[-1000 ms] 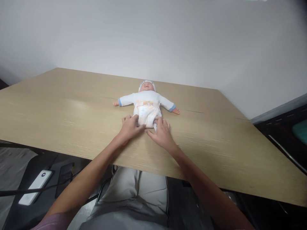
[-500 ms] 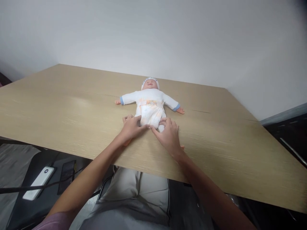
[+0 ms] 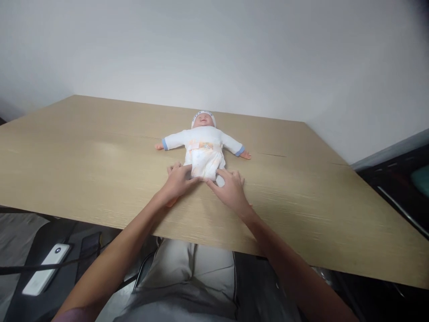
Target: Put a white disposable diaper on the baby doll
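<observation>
A baby doll (image 3: pixel 203 134) lies on its back on the wooden table, arms spread, in a white top with blue cuffs and a white cap with dark lettering. Round its waist and hips is a white diaper (image 3: pixel 203 163) with orange print. My left hand (image 3: pixel 179 181) grips the diaper's lower edge beside one leg, thumb toward the middle. At the other leg, my right hand (image 3: pixel 229 187) holds the diaper's edge, thumb and fingers bent. The two thumb tips come close together at the crotch. My hands and forearms hide most of the doll's legs.
The table (image 3: pixel 110 179) reaches back to a pale wall (image 3: pixel 201 53). Below its front edge at left, a white phone-like device (image 3: pixel 46 270) lies on a black seat (image 3: pixel 20 308), with a dark cable crossing it. Dark furniture (image 3: pixel 402 188) stands at right.
The view has shifted slightly, so the doll and table appear a little further left. Both hands stay at the diaper's leg edges, with little visible movement against the doll.
</observation>
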`<state>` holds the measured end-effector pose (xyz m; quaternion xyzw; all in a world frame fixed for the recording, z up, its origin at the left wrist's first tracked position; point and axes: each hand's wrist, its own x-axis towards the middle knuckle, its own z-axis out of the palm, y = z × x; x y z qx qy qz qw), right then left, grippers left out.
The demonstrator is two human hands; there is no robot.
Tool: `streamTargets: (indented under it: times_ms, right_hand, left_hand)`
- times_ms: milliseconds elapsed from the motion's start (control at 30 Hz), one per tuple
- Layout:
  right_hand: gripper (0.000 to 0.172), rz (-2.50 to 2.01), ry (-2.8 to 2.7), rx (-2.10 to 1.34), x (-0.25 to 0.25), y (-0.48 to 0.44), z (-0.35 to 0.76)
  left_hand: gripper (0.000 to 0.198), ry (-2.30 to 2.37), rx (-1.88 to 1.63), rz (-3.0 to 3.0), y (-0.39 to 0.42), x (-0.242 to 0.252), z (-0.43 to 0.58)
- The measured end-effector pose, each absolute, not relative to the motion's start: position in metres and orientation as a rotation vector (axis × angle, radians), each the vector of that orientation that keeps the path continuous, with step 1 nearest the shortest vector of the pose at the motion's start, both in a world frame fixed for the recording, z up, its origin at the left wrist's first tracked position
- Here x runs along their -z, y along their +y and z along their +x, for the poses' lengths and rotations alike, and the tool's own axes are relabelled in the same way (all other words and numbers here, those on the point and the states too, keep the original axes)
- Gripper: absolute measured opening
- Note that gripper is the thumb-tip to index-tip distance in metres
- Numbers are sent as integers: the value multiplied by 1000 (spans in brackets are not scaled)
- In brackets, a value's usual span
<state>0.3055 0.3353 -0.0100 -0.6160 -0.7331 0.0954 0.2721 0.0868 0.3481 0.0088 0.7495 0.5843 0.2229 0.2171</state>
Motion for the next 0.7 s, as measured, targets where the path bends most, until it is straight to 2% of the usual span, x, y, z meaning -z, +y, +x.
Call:
streamTargets:
  times_ms: [233, 467, 633, 700]
  right_hand:
    - [24, -1516, -1986, -410, 6, 349, 320]
    - [32, -1434, -2079, -397, 4, 354, 327]
    - [45, -1446, -1930, -598, -1, 354, 330]
    - [44, -1387, -1850, -751, -3, 354, 331]
  left_hand:
    - [38, 1496, -649, 2032, 353, -8, 74]
    - [41, 1414, -690, 2057, 362, -7, 61]
    - [48, 1172, -892, 1663, 364, -8, 61]
    - [48, 1082, -925, 1477, 364, -7, 62]
